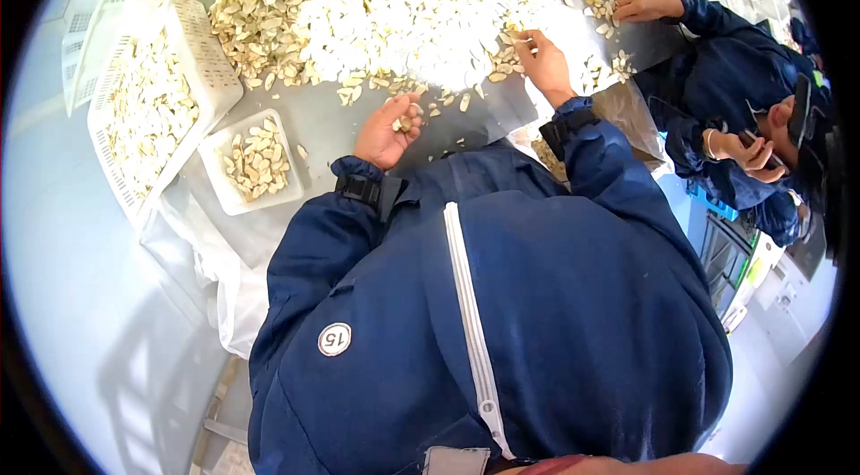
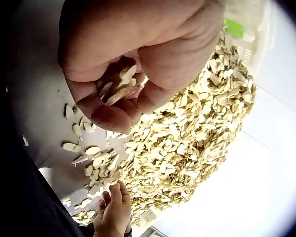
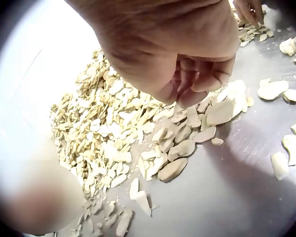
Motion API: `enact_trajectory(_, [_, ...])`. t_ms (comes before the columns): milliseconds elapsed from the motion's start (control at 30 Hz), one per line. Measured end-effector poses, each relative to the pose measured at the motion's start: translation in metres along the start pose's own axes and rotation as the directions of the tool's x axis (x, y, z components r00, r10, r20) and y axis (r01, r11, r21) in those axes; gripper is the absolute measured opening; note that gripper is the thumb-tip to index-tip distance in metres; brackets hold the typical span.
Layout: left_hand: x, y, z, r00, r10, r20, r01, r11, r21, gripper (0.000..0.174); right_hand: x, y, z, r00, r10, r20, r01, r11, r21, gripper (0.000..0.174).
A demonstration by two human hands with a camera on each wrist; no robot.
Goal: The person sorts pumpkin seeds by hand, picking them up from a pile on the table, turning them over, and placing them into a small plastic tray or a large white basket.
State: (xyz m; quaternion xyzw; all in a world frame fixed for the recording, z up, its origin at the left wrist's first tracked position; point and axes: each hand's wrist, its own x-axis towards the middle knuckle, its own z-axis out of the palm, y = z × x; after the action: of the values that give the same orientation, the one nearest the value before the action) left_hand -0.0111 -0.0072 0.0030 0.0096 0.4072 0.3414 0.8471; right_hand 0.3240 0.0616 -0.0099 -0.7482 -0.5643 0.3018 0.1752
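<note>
Pale dried slices (image 1: 385, 9) lie in a wide heap on the metal table (image 1: 322, 130). My left hand (image 1: 383, 133) is held palm up near the table's front edge, its fingers curled round several slices (image 2: 122, 89) in the palm. At the heap's front edge, my right hand (image 1: 545, 64) reaches down with fingertips bunched together; in the right wrist view the hand (image 3: 172, 54) has its fingertips at the slices (image 3: 187, 128), touching or just above them. Whether a slice is pinched there is hidden.
A white tub (image 1: 296, 179) with slices stands left of my left hand, beside a larger perforated basket (image 1: 210, 63) full of slices. Another person in dark blue (image 1: 717, 54) works at the right, one hand (image 1: 640, 4) at the heap. A white plastic bag (image 1: 237, 296) hangs at the left.
</note>
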Motion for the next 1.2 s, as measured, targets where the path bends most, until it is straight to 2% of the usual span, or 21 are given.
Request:
enact_trajectory(133, [0.003,0.001,0.003,1.0,-0.001,-0.024,0.002,0.999,0.043,0.024,-0.006,-0.014,0.014,0.986,-0.145,0.078,0.153,0.983,-0.102,0.03])
enact_trajectory(267, [0.002,0.002,0.008,1.0,0.011,-0.027,-0.009,0.995,0.101,0.024,-0.006,-0.036,0.025,0.976,-0.192,0.1,0.212,0.937,-0.278,0.03])
enact_trajectory(400, [0.002,0.002,0.003,0.999,0.019,-0.028,-0.016,0.993,0.118,0.025,-0.005,-0.041,0.014,0.971,-0.161,0.178,0.212,0.924,-0.318,0.027])
enact_trajectory(500, [0.002,0.002,-0.004,1.0,0.019,-0.011,-0.019,0.997,0.073,0.024,-0.009,-0.022,0.002,0.968,-0.183,0.17,0.22,0.948,-0.23,0.021])
enact_trajectory(633, [-0.002,0.002,-0.005,0.999,0.02,-0.046,-0.017,0.998,0.061,0.023,-0.015,0.009,-0.018,0.989,-0.128,-0.075,0.117,0.984,-0.136,0.019])
enact_trajectory(667, [-0.003,0.002,-0.004,0.999,0.018,-0.049,-0.015,0.998,0.062,0.022,-0.013,0.018,-0.021,0.994,-0.038,-0.105,0.02,0.986,-0.168,0.021])
enact_trajectory(733, [-0.003,0.002,-0.003,0.999,0.011,-0.053,-0.007,0.998,0.068,0.02,-0.013,0.024,-0.021,0.903,-0.265,-0.337,0.14,0.926,-0.352,0.023])
enact_trajectory(867, [0.002,0.001,-0.002,0.999,-0.005,-0.038,0.008,0.996,0.089,0.021,-0.009,-0.005,-0.005,0.967,-0.246,-0.063,0.222,0.939,-0.264,0.026])
enact_trajectory(933, [0.003,0.003,0.001,1.0,-0.004,-0.028,0.007,0.994,0.107,0.023,-0.002,-0.026,0.009,0.981,-0.192,0.039,0.188,0.863,-0.469,0.031])
enact_trajectory(1033, [0.001,0.004,0.002,0.999,0.013,-0.03,-0.009,0.992,0.124,0.024,0.005,-0.001,0.033,0.915,-0.394,-0.092,0.309,0.827,-0.47,0.028])
enact_trajectory(1133, [0.0,0.005,-0.003,1.0,0.03,-0.01,-0.029,0.995,0.097,0.025,0.006,0.0,0.009,0.981,-0.192,-0.001,0.179,0.919,-0.352,0.027])
enact_trajectory(1200, [-0.001,0.005,-0.007,0.999,0.029,0.014,-0.03,0.997,0.067,0.025,0.002,0.004,-0.005,0.986,-0.164,-0.031,0.152,0.958,-0.244,0.028])
